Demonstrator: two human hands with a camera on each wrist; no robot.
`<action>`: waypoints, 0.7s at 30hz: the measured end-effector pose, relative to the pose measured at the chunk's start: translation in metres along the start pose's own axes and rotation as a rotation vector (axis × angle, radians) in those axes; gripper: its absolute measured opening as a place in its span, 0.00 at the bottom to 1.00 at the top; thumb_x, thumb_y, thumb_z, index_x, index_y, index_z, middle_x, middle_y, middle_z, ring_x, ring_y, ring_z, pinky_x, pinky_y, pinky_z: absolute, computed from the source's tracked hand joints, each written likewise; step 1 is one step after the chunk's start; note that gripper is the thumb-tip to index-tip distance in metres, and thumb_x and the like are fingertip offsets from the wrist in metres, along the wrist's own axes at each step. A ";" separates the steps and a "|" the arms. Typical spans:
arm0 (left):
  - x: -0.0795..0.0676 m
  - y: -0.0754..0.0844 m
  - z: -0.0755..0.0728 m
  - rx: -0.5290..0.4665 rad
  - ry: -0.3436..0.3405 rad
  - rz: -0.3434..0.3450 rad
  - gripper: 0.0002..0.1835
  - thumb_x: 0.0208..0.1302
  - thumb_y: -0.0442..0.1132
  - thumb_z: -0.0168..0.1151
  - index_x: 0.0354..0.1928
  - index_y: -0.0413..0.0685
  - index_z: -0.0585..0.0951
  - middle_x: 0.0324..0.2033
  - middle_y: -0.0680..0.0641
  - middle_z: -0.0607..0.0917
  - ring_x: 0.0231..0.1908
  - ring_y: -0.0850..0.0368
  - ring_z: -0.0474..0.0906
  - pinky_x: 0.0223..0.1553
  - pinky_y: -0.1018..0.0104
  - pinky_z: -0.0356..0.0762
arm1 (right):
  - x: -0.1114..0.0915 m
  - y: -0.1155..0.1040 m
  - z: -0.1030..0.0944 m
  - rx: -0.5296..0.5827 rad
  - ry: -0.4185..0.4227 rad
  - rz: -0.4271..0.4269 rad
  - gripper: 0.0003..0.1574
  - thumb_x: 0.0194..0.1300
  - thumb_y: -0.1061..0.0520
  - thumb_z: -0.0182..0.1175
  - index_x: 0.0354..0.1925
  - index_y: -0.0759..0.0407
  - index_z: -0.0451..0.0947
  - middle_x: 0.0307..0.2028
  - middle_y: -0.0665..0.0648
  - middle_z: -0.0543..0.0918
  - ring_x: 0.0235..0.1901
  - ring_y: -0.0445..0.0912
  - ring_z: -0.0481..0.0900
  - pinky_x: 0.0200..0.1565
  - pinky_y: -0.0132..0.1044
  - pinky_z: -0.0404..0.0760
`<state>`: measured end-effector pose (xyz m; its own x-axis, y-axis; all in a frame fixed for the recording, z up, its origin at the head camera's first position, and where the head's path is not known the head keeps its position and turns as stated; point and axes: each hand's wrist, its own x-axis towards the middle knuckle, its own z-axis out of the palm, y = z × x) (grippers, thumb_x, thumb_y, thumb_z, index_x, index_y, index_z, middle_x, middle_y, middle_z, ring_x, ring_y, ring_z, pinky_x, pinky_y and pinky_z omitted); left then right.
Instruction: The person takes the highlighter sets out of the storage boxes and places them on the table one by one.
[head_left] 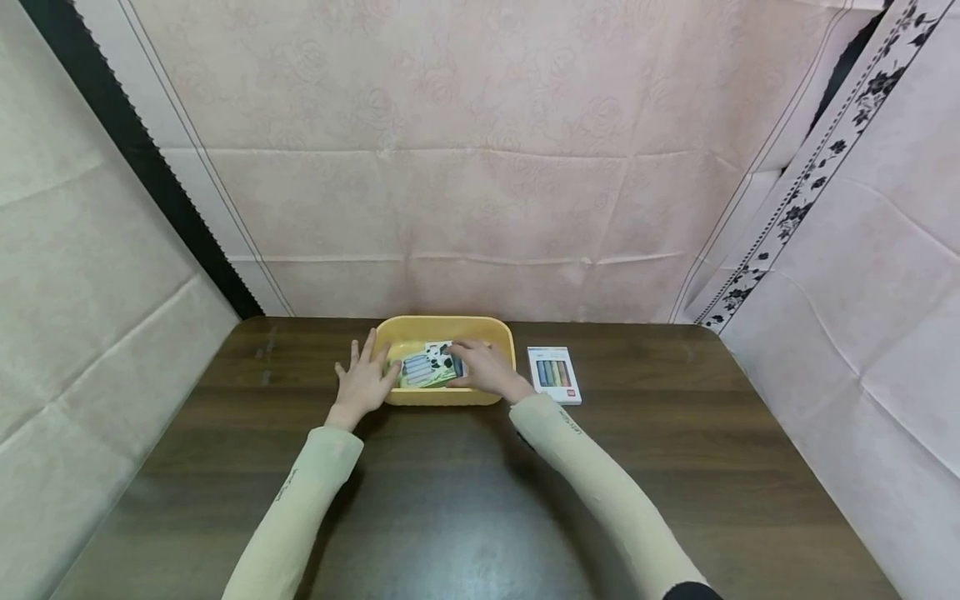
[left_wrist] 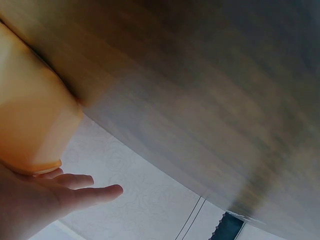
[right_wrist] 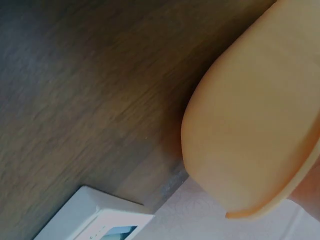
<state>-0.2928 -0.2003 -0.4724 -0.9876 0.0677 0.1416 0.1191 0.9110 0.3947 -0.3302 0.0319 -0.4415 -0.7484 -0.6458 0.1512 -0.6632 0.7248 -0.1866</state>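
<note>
A yellow plastic basket [head_left: 438, 397] stands near the table's far edge. Inside it lies a green-and-white cow-print box [head_left: 426, 367] with pale blue sticks shown on its face. My right hand [head_left: 483, 367] reaches over the basket's right side and holds the right end of this box, fingers at the far edge and thumb at the near one. With fingers spread, my left hand [head_left: 363, 382] rests on the basket's left rim. The left wrist view shows the straight fingers of that hand [left_wrist: 75, 192] beside the basket wall [left_wrist: 35, 105]. In the right wrist view, the basket [right_wrist: 250, 115] hides most of the right hand.
A white box [head_left: 554, 375] with a window showing several coloured sticks lies right of the basket. The brown wooden table [head_left: 450, 500] extends toward me. Pale patterned cloth [head_left: 465, 200] hangs behind it and at both sides.
</note>
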 end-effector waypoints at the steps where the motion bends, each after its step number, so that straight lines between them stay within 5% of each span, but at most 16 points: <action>1: 0.000 0.000 0.000 0.000 -0.001 -0.001 0.33 0.66 0.58 0.35 0.67 0.46 0.57 0.70 0.43 0.39 0.65 0.29 0.37 0.51 0.23 0.41 | 0.001 -0.001 0.000 0.004 0.002 0.000 0.37 0.49 0.39 0.64 0.56 0.51 0.70 0.58 0.55 0.70 0.58 0.50 0.68 0.54 0.55 0.65; 21: 0.001 0.002 -0.001 0.001 -0.010 -0.009 0.32 0.66 0.57 0.36 0.66 0.46 0.57 0.70 0.43 0.40 0.66 0.30 0.36 0.50 0.22 0.41 | 0.015 -0.005 0.006 0.009 -0.052 0.056 0.41 0.48 0.37 0.63 0.58 0.49 0.67 0.61 0.56 0.67 0.60 0.50 0.65 0.54 0.54 0.64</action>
<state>-0.2930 -0.1986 -0.4707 -0.9896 0.0633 0.1291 0.1099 0.9121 0.3949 -0.3376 0.0169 -0.4441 -0.7823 -0.6165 0.0893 -0.6203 0.7578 -0.2024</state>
